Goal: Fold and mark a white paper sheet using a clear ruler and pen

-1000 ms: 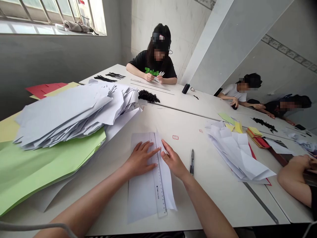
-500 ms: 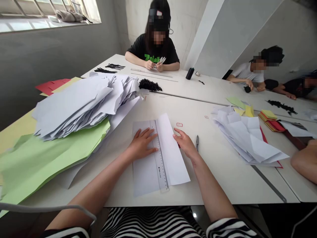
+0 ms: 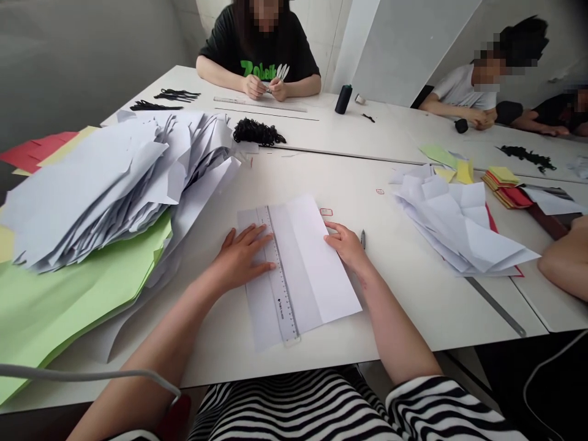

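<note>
My left hand (image 3: 241,256) lies with its fingers spread, pressing on a clear plastic ruler (image 3: 283,306) and the white sheet of paper (image 3: 305,263) beneath it. The ruler runs lengthwise down the sheet, from the far edge past the near one. A crease line shows on the paper to the right of the ruler. At the sheet's right edge, my right hand (image 3: 348,246) has its thumb and forefinger closed on the paper; fingertips under it are hidden. A pen (image 3: 363,239) lies just beyond my right hand, partly covered by it.
On the left stands a big pile of white paper (image 3: 87,190) over green sheets (image 3: 105,288). Folded white papers (image 3: 452,214) and a metal ruler (image 3: 496,306) lie to the right. Bundled black cord (image 3: 257,131) and a thread spool (image 3: 343,99) sit farther back. Other people sit around.
The view has tipped down and shifted. The sheet has slid right under the ruler, its right flap lying flatter. My right fingers have come onto its edge; my left hand stays on the ruler.
</note>
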`<state>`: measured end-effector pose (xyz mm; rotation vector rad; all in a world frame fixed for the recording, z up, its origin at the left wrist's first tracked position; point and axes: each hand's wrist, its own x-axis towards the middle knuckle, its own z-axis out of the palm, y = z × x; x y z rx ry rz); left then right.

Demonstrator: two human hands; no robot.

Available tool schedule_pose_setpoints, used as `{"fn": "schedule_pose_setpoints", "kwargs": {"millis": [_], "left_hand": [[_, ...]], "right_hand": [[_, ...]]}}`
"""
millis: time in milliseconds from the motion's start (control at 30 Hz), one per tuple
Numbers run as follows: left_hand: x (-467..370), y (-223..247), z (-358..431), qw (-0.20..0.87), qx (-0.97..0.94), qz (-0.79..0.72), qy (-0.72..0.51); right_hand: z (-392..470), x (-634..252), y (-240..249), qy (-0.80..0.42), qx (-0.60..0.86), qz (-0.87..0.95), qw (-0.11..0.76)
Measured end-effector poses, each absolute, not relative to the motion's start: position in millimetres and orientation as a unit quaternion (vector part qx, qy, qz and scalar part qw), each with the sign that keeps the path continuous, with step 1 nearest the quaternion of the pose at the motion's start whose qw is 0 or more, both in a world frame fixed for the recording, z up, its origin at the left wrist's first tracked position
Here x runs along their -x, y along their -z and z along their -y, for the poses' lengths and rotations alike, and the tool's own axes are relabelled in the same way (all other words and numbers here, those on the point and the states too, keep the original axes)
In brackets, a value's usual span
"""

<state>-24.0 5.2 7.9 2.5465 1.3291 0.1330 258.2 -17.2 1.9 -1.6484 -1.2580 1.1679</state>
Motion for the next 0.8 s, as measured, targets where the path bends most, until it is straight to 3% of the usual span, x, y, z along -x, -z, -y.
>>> {"fn": "schedule_pose_setpoints", "kwargs": {"millis": [800], "left_hand": [[26.8,-9.6,-5.0,0.167,-0.872,-0.457,-0.05]], "right_hand": [[17.4,-255.8,0.5,-0.455,0.643,0.481,0.384]]}}
